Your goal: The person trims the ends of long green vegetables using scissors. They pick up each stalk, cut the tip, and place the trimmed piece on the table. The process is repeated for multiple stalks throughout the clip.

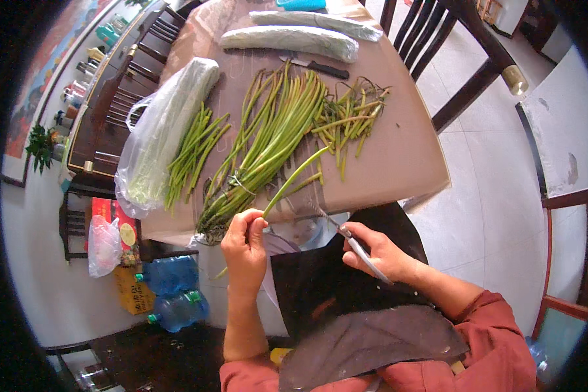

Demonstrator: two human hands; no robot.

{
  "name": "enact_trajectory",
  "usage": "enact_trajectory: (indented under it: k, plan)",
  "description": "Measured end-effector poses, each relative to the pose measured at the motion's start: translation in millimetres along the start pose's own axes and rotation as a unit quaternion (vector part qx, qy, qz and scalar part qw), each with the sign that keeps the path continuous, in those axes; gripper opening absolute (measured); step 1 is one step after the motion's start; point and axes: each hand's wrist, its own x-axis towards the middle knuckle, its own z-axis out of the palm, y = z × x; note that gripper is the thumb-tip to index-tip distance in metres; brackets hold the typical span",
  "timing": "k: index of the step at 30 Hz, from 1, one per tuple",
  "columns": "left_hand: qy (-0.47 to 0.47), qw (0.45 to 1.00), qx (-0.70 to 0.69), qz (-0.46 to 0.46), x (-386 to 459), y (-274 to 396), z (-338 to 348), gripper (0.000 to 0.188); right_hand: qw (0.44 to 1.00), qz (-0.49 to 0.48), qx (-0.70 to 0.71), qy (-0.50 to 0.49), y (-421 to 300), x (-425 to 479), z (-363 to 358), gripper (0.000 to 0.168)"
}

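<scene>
Between the thumb and forefinger of my left hand point(245, 245) is a single long green stem point(294, 180), its far end slanting up over the table. My right hand point(376, 255) holds scissors point(360, 251) with pale grey handles; the blades point toward the table edge, apart from the stem. A large tied bundle of green stems point(274, 132) lies ahead of my left hand. Left of it is a small pile of cut green stems point(196, 152). On the right, short stem pieces with dark withered tips point(355, 115) form a loose heap.
A plastic-wrapped bundle point(176, 127) lies at the table's left; two long wrapped rolls point(289, 41) lie at the back. A black-handled knife point(328, 69) rests before them. Dark wooden chairs point(451, 59) flank the brown-covered table point(411, 161). Blue water bottles point(181, 308) lie on the lower left.
</scene>
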Motion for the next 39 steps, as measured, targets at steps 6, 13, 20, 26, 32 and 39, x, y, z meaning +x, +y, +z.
enact_trajectory:
  k: [6,13,20,26,32,39]
  plan:
    - [-0.017,0.998,0.034,0.054,-8.8,-4.0,4.8,0.008,0.999,0.024,0.031,0.035,-4.9,4.2,1.8,0.044]
    - [-0.057,0.995,0.025,0.081,-5.6,1.4,12.3,0.012,0.994,0.069,0.037,0.074,-11.1,2.9,-10.3,0.044]
    - [-0.074,0.990,0.078,0.091,-3.7,-7.6,10.7,0.015,0.989,0.064,-0.005,0.133,-20.5,7.2,-27.9,0.034]
    - [0.130,0.923,-0.343,-0.120,-12.5,-1.2,2.3,0.011,0.991,0.034,0.123,0.036,-28.1,-1.8,-21.1,0.041]
    - [0.195,0.848,-0.482,-0.102,-22.9,-11.5,-4.0,0.016,0.996,-0.008,-0.019,-0.082,-16.8,-12.7,-0.2,0.051]
    - [0.171,0.802,-0.563,-0.105,-27.8,-12.0,3.1,0.014,0.999,-0.024,-0.002,-0.045,-4.6,-5.1,8.3,0.048]
